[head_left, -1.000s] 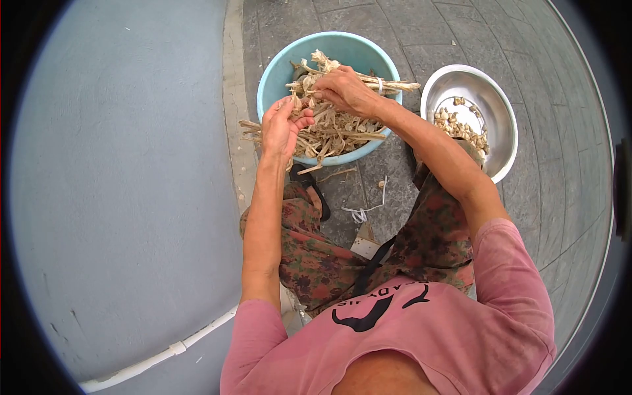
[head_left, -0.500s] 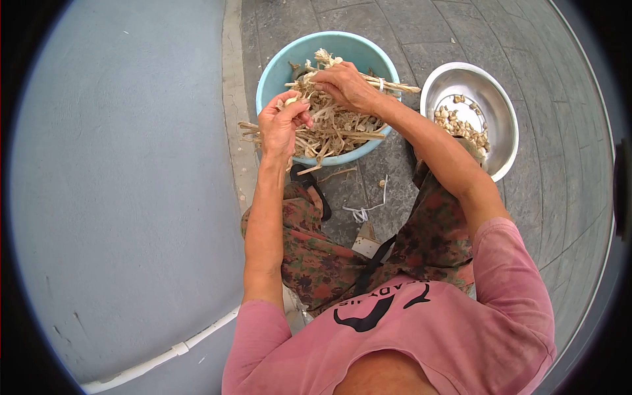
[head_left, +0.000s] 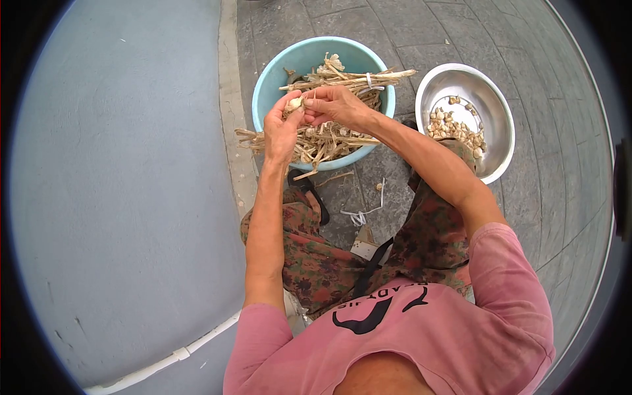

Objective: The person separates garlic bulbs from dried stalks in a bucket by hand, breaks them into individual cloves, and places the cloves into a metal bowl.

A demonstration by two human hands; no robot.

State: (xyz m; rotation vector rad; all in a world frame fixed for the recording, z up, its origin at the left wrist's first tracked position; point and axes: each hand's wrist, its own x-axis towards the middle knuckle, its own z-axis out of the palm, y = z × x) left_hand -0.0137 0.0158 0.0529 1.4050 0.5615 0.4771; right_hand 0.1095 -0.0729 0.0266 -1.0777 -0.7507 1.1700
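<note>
My left hand (head_left: 281, 131) is closed around a pale garlic bulb (head_left: 295, 104), above the left side of a light blue basin (head_left: 390, 99). The fingertips of my right hand (head_left: 342, 108) meet the bulb from the right, pinched against its side. Part of the bulb is hidden by the fingers. Dried garlic stalks (head_left: 329, 141) with papery skins fill the basin below both hands. A bundle of stalks tied with a white band (head_left: 368, 80) lies across the basin's far right part, its ends sticking out over the rim.
Right of the basin stands a shiny metal bowl (head_left: 498, 112) holding many loose garlic cloves (head_left: 454, 131). White string (head_left: 359, 216) lies on the grey tiled floor (head_left: 559, 131) between my legs. A blue-grey wall (head_left: 125, 184) runs along the left.
My right hand has come down and left from the stalk bundle to the garlic bulb in my left hand. The view has shifted slightly.
</note>
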